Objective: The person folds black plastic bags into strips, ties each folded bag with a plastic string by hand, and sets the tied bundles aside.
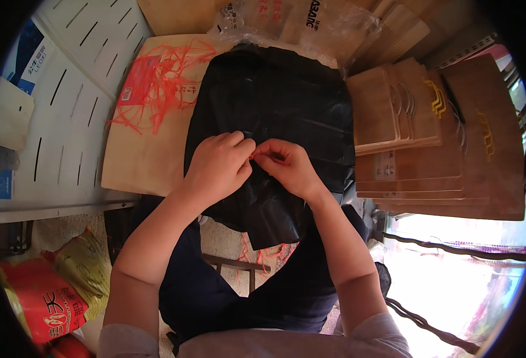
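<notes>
Head view: red strings (166, 71) lie beside black plastic (275, 89).

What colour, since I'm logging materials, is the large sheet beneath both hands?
Black; the sheet shows best in the head view.

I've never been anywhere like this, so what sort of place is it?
Probably a small shop or storeroom: several wooden boards at the right, a white slotted panel at the left, a red bag at the lower left.
</notes>
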A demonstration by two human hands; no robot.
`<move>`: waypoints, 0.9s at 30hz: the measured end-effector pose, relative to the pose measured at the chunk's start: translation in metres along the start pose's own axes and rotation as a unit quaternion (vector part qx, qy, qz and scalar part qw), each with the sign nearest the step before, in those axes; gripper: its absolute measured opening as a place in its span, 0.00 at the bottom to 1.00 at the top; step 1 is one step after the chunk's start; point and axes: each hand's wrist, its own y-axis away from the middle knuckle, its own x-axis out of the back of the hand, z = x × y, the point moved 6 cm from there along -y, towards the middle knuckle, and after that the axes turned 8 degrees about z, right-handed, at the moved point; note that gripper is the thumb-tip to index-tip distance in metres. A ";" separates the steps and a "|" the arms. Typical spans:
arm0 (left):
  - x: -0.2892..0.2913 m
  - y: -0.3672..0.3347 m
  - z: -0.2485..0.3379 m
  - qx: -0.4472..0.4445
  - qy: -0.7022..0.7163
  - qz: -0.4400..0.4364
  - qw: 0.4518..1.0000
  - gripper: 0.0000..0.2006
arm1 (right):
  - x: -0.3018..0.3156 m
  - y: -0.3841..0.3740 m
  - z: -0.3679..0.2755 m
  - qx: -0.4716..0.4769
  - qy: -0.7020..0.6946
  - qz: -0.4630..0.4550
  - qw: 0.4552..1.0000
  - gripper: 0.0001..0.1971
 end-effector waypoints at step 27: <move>-0.018 0.025 -0.059 0.347 0.257 -0.185 0.883 0.16 | 0.027 0.006 0.005 -0.079 0.095 0.100 0.987 0.18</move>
